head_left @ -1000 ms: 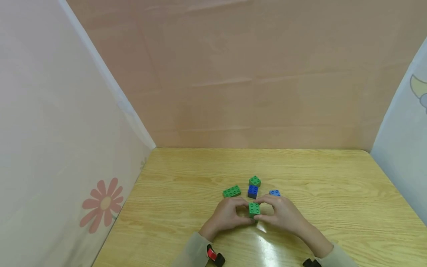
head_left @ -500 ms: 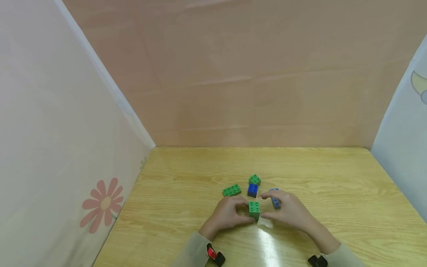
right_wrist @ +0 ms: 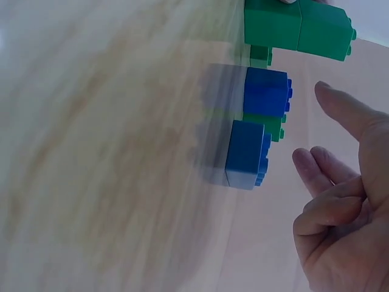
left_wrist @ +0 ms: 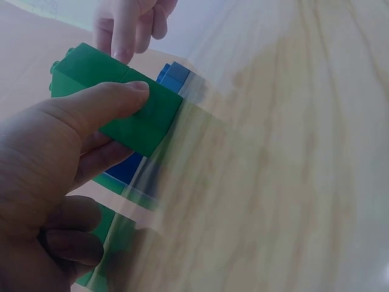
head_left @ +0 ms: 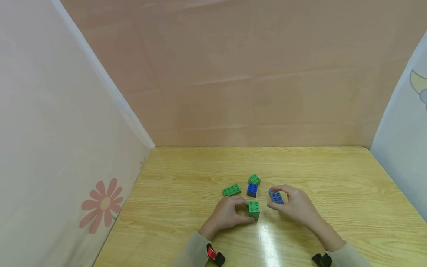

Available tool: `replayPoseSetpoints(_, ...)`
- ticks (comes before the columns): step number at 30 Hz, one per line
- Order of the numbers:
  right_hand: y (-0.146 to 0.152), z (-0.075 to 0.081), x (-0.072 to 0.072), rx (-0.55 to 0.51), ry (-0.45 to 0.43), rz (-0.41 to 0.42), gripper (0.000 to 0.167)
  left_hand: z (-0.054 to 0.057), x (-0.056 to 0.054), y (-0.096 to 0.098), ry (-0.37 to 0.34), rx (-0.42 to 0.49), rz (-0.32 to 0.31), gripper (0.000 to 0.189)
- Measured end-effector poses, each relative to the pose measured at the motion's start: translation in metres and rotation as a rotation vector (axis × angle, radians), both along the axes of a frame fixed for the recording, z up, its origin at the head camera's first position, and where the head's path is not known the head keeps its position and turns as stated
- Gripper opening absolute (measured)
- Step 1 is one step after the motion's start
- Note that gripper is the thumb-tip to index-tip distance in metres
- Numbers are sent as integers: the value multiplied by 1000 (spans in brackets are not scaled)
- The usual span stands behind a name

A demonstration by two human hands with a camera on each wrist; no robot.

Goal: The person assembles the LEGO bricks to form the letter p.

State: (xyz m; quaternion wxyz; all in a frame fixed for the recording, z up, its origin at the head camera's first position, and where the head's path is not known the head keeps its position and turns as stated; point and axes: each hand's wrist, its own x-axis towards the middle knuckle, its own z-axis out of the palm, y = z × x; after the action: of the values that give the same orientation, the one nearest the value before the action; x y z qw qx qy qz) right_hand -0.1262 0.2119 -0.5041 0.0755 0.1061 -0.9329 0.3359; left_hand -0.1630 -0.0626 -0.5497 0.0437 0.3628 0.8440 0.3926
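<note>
Stack of green bricks (head_left: 254, 211) sits pinched in the left hand (head_left: 226, 213). Right hand (head_left: 297, 206) gapes, empty, above a light-blue brick (head_left: 277, 197).

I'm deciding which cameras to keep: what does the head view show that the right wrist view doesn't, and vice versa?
Only the head view shows the pink flower on the white wall and the sleeves. Only the right wrist view shows the seam across the green stack and the folded fingers of the right hand. Both show the light blue brick, the dark blue brick and the tabletop.
</note>
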Motion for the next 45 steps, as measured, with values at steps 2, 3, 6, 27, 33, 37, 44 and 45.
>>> replayPoseSetpoints(2,2,1,-1,-10,-29,-22,54,0,0,0,-8,-2,2,27)
replayPoseSetpoints(3,3,1,-1,-17,-44,-34,55,1,0,0,-12,-2,3,27)
replayPoseSetpoints(6,5,2,-2,-9,-82,-73,58,1,0,0,-25,-4,9,27)
replayPoseSetpoints(27,14,5,-17,70,-335,-142,68,1,3,-1,-27,2,19,25)
replayPoseSetpoints(33,12,-2,-20,105,-319,-134,62,1,3,-1,-23,11,13,26)
replayPoseSetpoints(37,10,-2,-20,110,-325,-135,59,1,2,0,-29,17,11,25)
replayPoseSetpoints(44,7,-1,-21,108,-326,-132,51,2,2,0,-26,7,12,25)
replayPoseSetpoints(45,7,-1,-21,108,-327,-132,50,2,2,1,-26,5,13,25)
